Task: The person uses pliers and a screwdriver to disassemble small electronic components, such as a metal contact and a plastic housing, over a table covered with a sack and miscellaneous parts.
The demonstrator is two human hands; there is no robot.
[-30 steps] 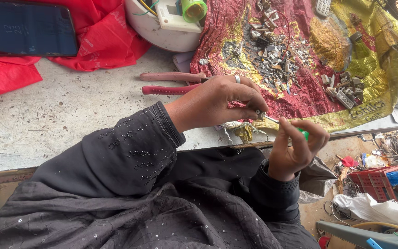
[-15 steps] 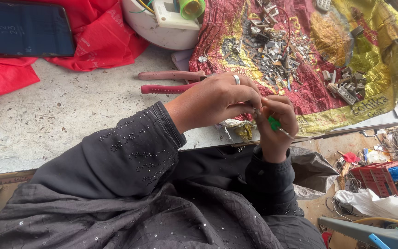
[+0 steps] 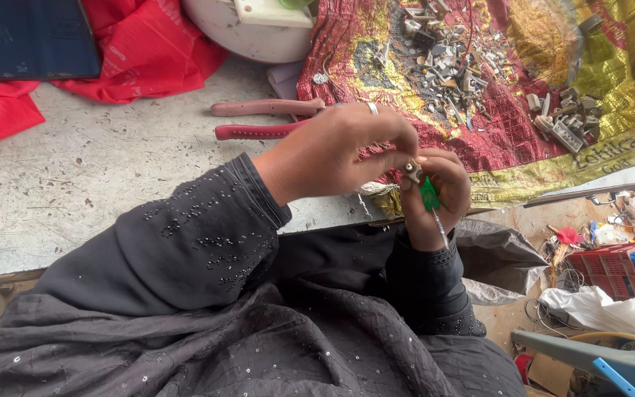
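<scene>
My left hand (image 3: 339, 151), with a ring on one finger, pinches a small metal part (image 3: 411, 171) between thumb and fingertips at the table's front edge. My right hand (image 3: 435, 198) is curled around a green-handled screwdriver (image 3: 431, 200), its thin metal shaft pointing down toward my sleeve. The two hands touch around the small part. Both arms wear dark sequined sleeves.
Red-handled pliers (image 3: 259, 121) lie on the grey table (image 3: 97, 176) just behind my left hand. A red and gold foil sheet (image 3: 523, 140) holds several small metal scraps (image 3: 450, 70). A white basin (image 3: 244, 29), red cloth (image 3: 141, 59) and dark panel (image 3: 23, 37) sit farther back. Clutter lies on the floor at right.
My right hand has come up from below the table edge to meet the left hand. The screwdriver has turned so that its shaft points downward.
</scene>
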